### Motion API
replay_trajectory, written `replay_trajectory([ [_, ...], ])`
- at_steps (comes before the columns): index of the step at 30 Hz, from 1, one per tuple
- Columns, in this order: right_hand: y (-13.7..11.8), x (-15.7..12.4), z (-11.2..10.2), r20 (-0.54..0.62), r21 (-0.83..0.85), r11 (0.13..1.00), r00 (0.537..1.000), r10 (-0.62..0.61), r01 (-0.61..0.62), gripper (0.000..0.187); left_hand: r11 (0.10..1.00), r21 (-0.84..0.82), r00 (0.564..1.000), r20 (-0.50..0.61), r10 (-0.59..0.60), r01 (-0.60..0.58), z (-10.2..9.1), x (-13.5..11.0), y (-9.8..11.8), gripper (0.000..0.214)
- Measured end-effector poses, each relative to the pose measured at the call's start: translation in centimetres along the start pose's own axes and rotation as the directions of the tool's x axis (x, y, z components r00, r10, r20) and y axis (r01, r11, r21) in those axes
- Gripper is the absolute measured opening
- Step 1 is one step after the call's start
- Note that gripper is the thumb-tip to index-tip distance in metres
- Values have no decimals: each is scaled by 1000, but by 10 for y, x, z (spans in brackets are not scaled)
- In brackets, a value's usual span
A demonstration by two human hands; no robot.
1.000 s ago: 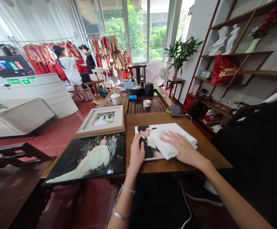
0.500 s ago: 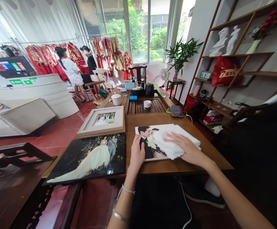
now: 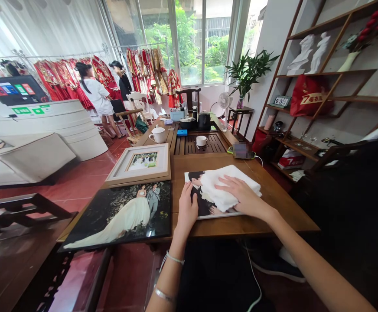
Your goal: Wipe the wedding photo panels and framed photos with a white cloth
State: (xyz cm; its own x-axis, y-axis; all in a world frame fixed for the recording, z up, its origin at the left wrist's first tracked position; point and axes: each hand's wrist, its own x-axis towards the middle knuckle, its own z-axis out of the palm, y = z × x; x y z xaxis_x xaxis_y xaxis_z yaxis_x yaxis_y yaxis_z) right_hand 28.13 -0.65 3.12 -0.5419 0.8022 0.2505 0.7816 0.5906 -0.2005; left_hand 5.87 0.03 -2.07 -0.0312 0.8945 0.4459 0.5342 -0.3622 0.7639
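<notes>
A rectangular, white-edged photo panel [image 3: 202, 204] lies flat on the brown wooden table [image 3: 275, 208]. The left hand [image 3: 188, 206] touches its 9 o'clock edge, fingers slightly bent; whether they grip, I cannot tell. The right hand [image 3: 242, 197], fingers spread apart, rests on a thick, fluffy white cloth [image 3: 219, 201] covering the panel's 3 o'clock side. A glossy black photo panel [image 3: 120, 216] lies at 9 o'clock.

The left forearm [image 3: 172, 273] reaches forward, the left hand [image 3: 187, 203] turned on its side with thumb and fingers [image 3: 185, 194] parted. The right forearm [image 3: 309, 258] slants in from the right; the right hand [image 3: 243, 197] lies palm down, fingers spread and pointing leftward.
</notes>
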Motion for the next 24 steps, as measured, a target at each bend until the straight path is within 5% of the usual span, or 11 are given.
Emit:
replay_trajectory([
  [6,-33,-63,-14,47,69,997,998,-42,39,79,1000,-10,1000,12,-10,10,-1,0,2,41],
  [10,-33,-75,-21,93,108,993,994,-53,43,79,1000,-10,1000,-8,-13,13,1,0,1,42],
  [24,29,41,2,-5,-35,991,992,128,-129,59,999,-54,1000,-28,5,-7,2,0,-5,39],
])
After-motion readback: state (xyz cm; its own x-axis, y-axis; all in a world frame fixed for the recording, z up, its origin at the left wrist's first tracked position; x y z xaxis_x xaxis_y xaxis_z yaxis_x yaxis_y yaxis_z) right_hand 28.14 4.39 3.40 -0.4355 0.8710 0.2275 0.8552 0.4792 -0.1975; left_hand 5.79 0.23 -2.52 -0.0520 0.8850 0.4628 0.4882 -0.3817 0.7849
